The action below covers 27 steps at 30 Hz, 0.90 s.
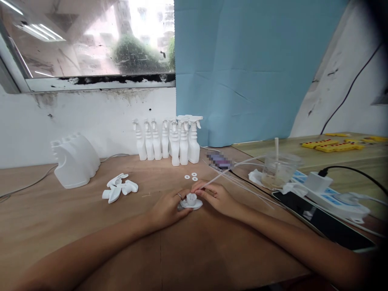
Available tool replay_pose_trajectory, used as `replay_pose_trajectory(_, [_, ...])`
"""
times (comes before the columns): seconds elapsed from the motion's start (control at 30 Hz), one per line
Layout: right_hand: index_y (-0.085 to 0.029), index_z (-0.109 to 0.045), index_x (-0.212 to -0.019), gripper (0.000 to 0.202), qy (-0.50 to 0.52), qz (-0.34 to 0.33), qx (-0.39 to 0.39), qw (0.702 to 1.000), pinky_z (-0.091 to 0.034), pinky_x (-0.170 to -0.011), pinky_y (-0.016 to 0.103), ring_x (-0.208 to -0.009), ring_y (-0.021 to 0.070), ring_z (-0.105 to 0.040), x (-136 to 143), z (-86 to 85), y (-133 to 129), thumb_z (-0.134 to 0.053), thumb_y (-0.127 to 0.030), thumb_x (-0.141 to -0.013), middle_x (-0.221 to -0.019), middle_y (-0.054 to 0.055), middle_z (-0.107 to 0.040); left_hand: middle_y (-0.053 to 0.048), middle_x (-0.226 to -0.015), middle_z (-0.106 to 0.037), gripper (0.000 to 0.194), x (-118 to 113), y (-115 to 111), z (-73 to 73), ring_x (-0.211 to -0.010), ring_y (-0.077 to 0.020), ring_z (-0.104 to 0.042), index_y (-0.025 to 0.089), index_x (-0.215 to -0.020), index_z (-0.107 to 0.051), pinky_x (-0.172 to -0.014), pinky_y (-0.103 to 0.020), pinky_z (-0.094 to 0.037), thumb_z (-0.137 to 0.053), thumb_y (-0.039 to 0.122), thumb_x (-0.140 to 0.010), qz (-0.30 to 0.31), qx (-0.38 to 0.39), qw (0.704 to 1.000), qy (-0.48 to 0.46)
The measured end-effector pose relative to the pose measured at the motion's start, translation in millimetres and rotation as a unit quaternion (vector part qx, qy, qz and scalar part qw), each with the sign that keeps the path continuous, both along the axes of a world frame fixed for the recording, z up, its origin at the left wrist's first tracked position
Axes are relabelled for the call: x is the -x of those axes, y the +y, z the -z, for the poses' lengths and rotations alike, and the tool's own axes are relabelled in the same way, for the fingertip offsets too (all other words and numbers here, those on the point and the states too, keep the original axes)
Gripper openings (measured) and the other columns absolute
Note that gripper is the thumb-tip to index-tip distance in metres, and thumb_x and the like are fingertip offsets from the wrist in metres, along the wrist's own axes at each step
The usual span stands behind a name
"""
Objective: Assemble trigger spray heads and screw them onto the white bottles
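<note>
Spray head (194,205) gripped by left hand (169,208); right hand (223,199) pinches tube (215,178).

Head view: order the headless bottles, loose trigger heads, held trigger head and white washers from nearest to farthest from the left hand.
1. Held trigger head: in the grasp of the left hand.
2. White washers: just beyond the fingertips.
3. Loose trigger heads: off to the left.
4. Headless bottles: farther left, toward the wall.
</note>
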State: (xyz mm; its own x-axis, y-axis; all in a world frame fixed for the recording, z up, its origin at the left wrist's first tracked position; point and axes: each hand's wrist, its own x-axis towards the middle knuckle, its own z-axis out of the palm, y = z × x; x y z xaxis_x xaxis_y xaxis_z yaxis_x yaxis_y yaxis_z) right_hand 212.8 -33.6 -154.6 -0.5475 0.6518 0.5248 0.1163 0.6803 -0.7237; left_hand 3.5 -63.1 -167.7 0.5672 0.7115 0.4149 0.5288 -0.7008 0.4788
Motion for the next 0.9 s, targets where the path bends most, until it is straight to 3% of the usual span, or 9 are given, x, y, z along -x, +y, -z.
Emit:
replay_pose_trajectory(0.13, [-0.018, -0.065, -0.091, 0.020, -0.024, -0.025, -0.016, 0.999, -0.048, -0.083, 0.031, -0.089, 0.0178, -0.062, -0.1, 0.9, -2.2, -0.049, -0.030, -0.094, -0.093, 0.006, -0.067, -0.004, -0.115, -0.060, 0.043, 0.5, 0.6, 1.5, -0.101, -0.0199, -0.058, 0.024, -0.127, -0.049, -0.089, -0.031, -0.046, -0.059, 0.027, -0.086, -0.004, -0.001, 1.000, 0.017])
replay_pose_trajectory(0.47, [-0.018, -0.065, -0.093, 0.023, -0.032, 0.016, -0.008, 0.999, -0.048, -0.076, 0.029, -0.084, 0.0180, -0.061, -0.8, 3.5, 0.0, -0.047, -0.033, -0.095, -0.090, 0.006, -0.067, -0.005, -0.118, -0.059, 0.047, -0.5, 0.7, 0.4, -0.104, -0.0210, -0.057, 0.025, -0.131, -0.046, -0.091, -0.032, -0.046, -0.058, 0.027, -0.085, 0.001, -0.006, 1.000, 0.009])
replay_pose_trajectory(0.9, [-0.018, -0.065, -0.089, 0.017, 0.006, -0.005, -0.017, 1.000, -0.048, -0.080, 0.031, -0.087, 0.0186, -0.061, 1.2, 4.6, -2.1, -0.052, -0.029, -0.092, -0.090, 0.006, -0.066, -0.003, -0.113, -0.059, 0.044, 0.6, -0.6, -0.4, -0.100, -0.0190, -0.057, 0.025, -0.128, -0.048, -0.089, -0.030, -0.046, -0.058, 0.026, -0.086, 0.000, -0.014, 1.000, 0.014])
